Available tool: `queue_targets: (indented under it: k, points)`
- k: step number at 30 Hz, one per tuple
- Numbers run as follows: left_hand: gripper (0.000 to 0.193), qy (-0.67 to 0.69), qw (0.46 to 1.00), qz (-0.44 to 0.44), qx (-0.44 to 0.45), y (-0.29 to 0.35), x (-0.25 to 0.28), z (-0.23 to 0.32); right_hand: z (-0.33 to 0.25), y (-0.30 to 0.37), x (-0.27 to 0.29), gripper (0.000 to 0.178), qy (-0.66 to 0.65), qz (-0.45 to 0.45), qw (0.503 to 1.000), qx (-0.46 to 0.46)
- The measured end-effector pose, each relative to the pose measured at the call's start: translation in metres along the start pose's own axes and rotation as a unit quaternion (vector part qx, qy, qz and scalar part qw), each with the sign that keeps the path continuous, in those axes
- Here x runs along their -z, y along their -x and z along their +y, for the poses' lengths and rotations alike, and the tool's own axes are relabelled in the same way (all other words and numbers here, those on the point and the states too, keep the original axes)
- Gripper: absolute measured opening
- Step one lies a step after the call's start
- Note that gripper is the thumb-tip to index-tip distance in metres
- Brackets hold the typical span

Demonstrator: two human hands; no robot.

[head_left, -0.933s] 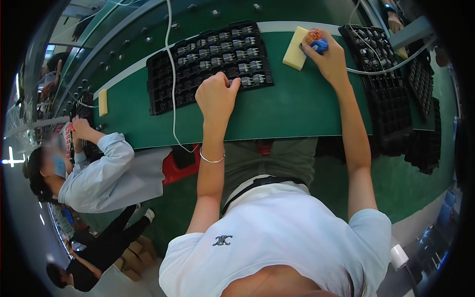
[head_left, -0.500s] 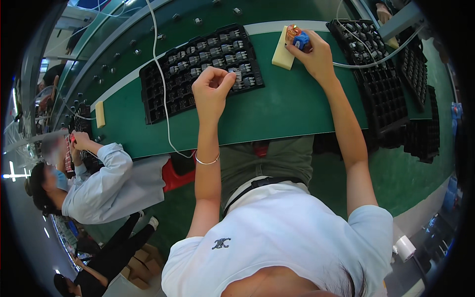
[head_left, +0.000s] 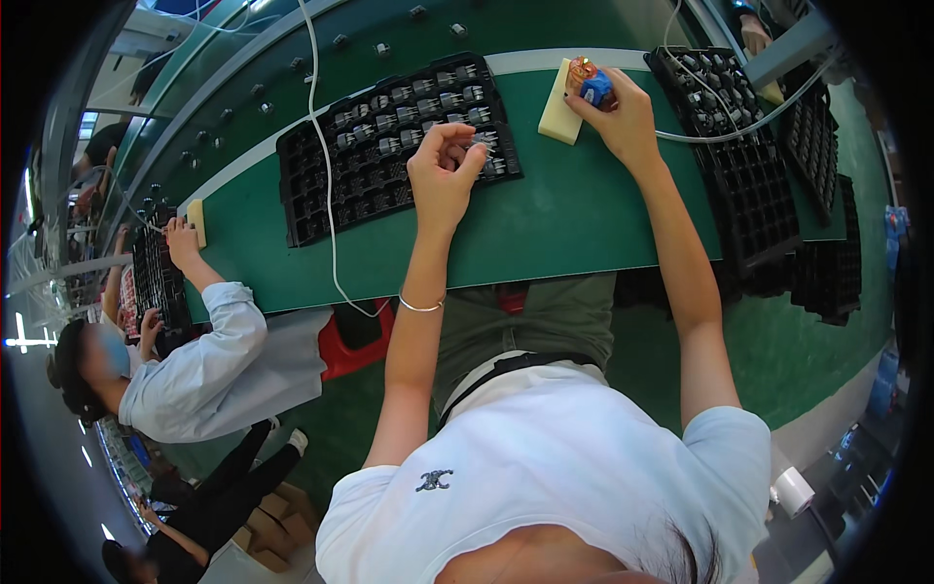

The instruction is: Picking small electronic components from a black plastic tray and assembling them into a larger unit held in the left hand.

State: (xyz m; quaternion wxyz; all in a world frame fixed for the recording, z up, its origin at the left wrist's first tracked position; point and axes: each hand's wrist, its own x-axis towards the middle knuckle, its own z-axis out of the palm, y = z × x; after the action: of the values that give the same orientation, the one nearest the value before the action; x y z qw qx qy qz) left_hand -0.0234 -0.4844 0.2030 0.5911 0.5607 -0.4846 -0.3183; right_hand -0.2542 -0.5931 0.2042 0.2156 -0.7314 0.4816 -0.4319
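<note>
From my remote seat I see the right hand (head_left: 623, 112) gripping the blue-orange piece (head_left: 594, 91) by the sponge (head_left: 558, 117), the left hand (head_left: 445, 175) curled over the tray (head_left: 304, 219), holding what I can't tell; sweeping left could snag the cable (head_left: 326, 180).

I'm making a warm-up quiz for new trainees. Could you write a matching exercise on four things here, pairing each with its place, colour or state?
1. Bracelet
2. Stool
3. Tray nearest the left hand
4. Object in the right hand

A. Red
B. Blue and orange
C. Around the left forearm
D. Black, partly filled with silvery parts

Pairs: 1-C; 2-A; 3-D; 4-B
</note>
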Motion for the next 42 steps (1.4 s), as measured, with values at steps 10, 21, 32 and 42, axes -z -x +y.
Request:
queue_targets:
  k: [10, 21, 32, 42]
  points:
    - [0.013, -0.008, 1.000, 0.013, -0.027, 0.006, 0.001, -0.006, 0.000, -0.018, -0.012, 0.047, -0.004, -0.024, 1.000, -0.017]
    - [0.016, -0.011, 1.000, 0.010, -0.021, 0.002, 0.005, -0.004, 0.069, -0.155, -0.079, 0.049, 0.097, -0.065, 0.993, 0.017]
    - [0.026, 0.097, 0.995, 0.017, 0.005, 0.000, 0.012, -0.004, 0.017, -0.139, -0.073, 0.054, 0.050, -0.102, 0.992, 0.052]
    - [0.027, 0.125, 0.991, -0.007, 0.041, 0.011, 0.001, 0.018, -0.067, 0.010, -0.038, 0.042, -0.403, -0.259, 0.864, -0.155]
